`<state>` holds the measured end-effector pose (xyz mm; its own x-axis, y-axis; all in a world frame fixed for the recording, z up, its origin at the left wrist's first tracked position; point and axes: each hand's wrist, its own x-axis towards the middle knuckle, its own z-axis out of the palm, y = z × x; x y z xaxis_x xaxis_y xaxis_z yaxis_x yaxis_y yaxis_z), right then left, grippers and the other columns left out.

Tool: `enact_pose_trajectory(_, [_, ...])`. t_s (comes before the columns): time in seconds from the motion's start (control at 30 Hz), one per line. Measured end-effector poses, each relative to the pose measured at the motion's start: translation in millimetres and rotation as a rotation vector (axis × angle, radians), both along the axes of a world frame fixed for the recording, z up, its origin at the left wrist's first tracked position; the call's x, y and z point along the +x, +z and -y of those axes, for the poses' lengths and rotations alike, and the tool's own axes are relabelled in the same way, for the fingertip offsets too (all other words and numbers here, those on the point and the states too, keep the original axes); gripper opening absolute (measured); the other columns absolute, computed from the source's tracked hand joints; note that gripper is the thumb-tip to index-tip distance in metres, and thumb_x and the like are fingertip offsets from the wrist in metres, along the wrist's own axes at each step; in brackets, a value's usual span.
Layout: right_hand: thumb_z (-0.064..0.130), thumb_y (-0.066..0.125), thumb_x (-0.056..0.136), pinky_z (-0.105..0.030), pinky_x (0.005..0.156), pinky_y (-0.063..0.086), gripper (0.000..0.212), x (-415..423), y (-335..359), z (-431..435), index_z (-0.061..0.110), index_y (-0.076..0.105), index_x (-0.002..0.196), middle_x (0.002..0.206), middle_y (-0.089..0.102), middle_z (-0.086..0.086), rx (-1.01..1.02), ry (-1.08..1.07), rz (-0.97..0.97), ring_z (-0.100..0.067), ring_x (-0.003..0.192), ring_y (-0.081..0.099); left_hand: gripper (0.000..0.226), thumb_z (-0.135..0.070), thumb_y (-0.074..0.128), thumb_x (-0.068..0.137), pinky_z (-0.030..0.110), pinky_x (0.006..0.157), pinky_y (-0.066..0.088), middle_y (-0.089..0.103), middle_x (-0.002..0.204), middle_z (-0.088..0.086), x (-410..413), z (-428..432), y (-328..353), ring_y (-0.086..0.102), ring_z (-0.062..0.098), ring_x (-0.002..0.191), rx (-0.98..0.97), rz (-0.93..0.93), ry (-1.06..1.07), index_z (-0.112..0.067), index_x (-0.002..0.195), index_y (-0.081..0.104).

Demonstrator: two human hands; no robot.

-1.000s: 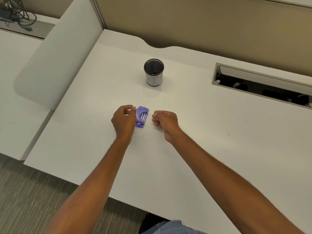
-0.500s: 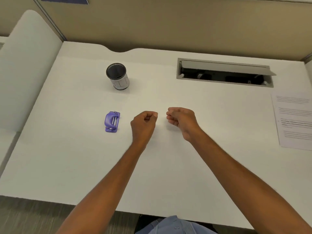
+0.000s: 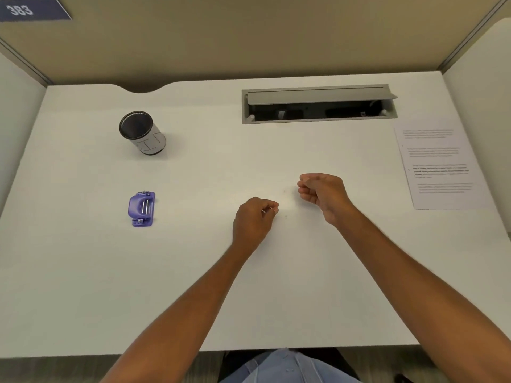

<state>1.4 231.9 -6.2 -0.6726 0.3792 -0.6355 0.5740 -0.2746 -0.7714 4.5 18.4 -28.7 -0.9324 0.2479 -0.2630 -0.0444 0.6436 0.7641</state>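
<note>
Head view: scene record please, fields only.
surface: white desk
left hand: fingers curled, thumb against forefinger; there is a tiny glint there, too small to tell if it pinches anything
right hand: fingers curled, nothing visible in it
purple hole punch: flat on the desk, left of both hands, untouched
pen cup: standing behind the punch, no contents showing
printed sheet: at the desk's right edge
cable tray: at the back of the desk, lid open
</note>
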Motion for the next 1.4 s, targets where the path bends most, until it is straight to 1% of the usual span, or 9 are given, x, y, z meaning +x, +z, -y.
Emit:
enact_pose_trajectory(0.23, [0.003,0.068,0.101,-0.041,0.097,0.064,0.019,14.6,-10.3,-22.1,-0.001,0.076,0.117,0.105,0.077,-0.015,-0.009,-0.032,0.023,-0.023,0.092,0.073,0.024,-0.032,0.068,0.105,0.039,0.087,0.058,0.072,0.108,-0.002,6.9,-16.4,-15.4,0.069,0.021,0.102,-0.207,-0.092,-0.222,-0.027,0.125,0.081])
enact_pose_trajectory(0.53, [0.001,0.068,0.099,-0.039,0.093,0.065,0.015,21.7,-17.4,-38.7,0.001,0.078,0.109,0.099,0.077,-0.012,-0.006,-0.027,0.015,-0.021,0.087,0.073,0.021,-0.034,0.066,0.106,0.042,0.077,0.057,0.070,0.096,0.001,-0.9,-21.8,-16.5,0.068,0.027,0.090,-0.327,-0.180,-0.355,-0.022,0.102,0.083])
enact_pose_trajectory(0.67, [0.001,0.069,0.098,-0.037,0.089,0.065,0.016,20.4,-20.3,-42.2,0.000,0.078,0.111,0.099,0.078,-0.012,-0.006,-0.027,0.014,-0.021,0.086,0.073,0.023,-0.034,0.064,0.107,0.034,0.067,0.045,0.067,0.093,0.001,-8.3,-25.1,-12.4,0.065,0.027,0.086,-0.424,-0.227,-0.443,-0.023,0.098,0.082])
enact_pose_trajectory(0.77, [0.001,0.067,0.099,-0.036,0.088,0.066,0.015,20.2,-22.5,-42.4,0.003,0.079,0.108,0.098,0.079,-0.010,-0.008,-0.023,0.011,-0.020,0.085,0.074,0.026,-0.025,0.060,0.104,0.034,0.061,0.039,0.060,0.081,-0.001,-8.9,-28.1,-13.3,0.059,0.029,0.078,-0.467,-0.239,-0.447,-0.017,0.080,0.068])
enact_pose_trajectory(0.9, [0.002,0.068,0.098,-0.037,0.088,0.066,0.014,19.9,-25.5,-40.7,0.006,0.080,0.104,0.097,0.079,-0.009,-0.011,-0.017,0.008,-0.018,0.083,0.074,0.021,-0.025,0.059,0.102,0.039,0.072,0.055,0.075,0.092,-0.001,-9.5,-27.3,-15.7,0.068,0.028,0.085,-0.469,-0.214,-0.430,-0.019,0.095,0.077])
enact_pose_trajectory(1.07, [0.006,0.070,0.099,-0.036,0.086,0.067,0.013,16.8,-28.5,-33.5,0.004,0.080,0.107,0.097,0.080,-0.008,0.033,0.029,0.003,-0.017,0.082,0.075,0.021,-0.031,0.056,0.107,0.042,0.075,0.058,0.077,0.099,-0.001,-8.4,-25.0,-19.5,0.070,0.029,0.089,-0.464,-0.241,-0.438,-0.023,0.104,0.075])
enact_pose_trajectory(1.23, [0.010,0.070,0.094,-0.028,0.069,0.065,0.012,8.1,-26.7,-17.5,0.010,0.082,0.092,0.086,0.080,-0.003,0.249,0.182,-0.040,-0.013,0.070,0.073,0.024,-0.034,0.050,0.110,0.042,0.071,0.053,0.076,0.098,0.003,-8.4,-23.8,-23.4,0.070,0.032,0.086,-0.515,-0.293,-0.471,-0.020,0.107,0.069])
enact_pose_trajectory(1.3, [0.010,0.067,0.093,-0.032,0.070,0.065,0.015,3.4,-25.9,-9.6,0.011,0.081,0.088,0.084,0.081,0.000,0.418,0.316,-0.082,-0.016,0.070,0.076,0.025,-0.034,0.048,0.111,0.043,0.071,0.053,0.076,0.099,0.004,-7.5,-23.6,-23.4,0.070,0.033,0.085,-0.534,-0.311,-0.475,-0.018,0.109,0.068])
enact_pose_trajectory(1.4, [0.015,0.065,0.097,-0.037,0.078,0.061,0.017,-3.9,-25.6,1.3,0.013,0.082,0.093,0.089,0.080,0.004,0.736,0.598,-0.134,-0.021,0.085,0.074,0.027,-0.034,0.047,0.111,0.042,0.069,0.052,0.075,0.097,0.004,-5.7,-21.8,-25.2,0.070,0.033,0.084,-0.541,-0.323,-0.461,-0.018,0.112,0.068])
